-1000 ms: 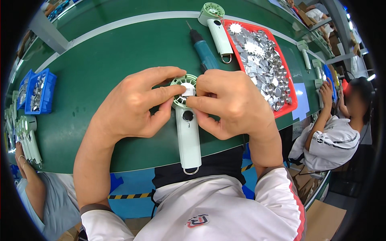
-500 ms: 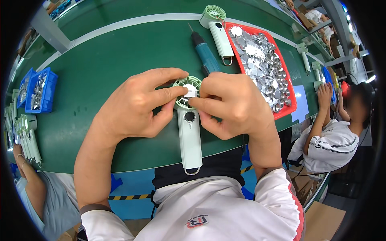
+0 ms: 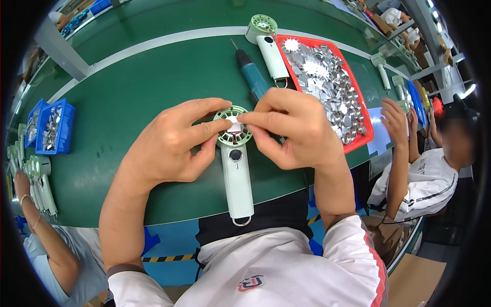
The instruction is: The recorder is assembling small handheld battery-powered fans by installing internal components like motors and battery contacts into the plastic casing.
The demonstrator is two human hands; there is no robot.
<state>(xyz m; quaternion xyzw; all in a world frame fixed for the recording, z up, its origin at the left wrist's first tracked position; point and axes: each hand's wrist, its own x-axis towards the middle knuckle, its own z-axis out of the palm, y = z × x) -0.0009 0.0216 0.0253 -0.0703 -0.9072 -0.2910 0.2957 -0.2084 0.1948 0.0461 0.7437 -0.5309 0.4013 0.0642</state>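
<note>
left hand (image 3: 176,140) + right hand (image 3: 296,130) | on fan (image 3: 236,171) | shirt logo (image 3: 250,283) (red, dark)

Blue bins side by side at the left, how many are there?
2: the right bin, nearer the left hand, and the left bin beside it, partly hidden. Others may be hidden.

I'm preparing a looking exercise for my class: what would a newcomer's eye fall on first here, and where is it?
Probably the red tray heaped with shiny silver pieces, right of centre on the green table. Next, the pale green handheld fan in the middle, its round head between the left grip and the right grip. Beyond them lies a teal screwdriver, just left of the tray.
</note>
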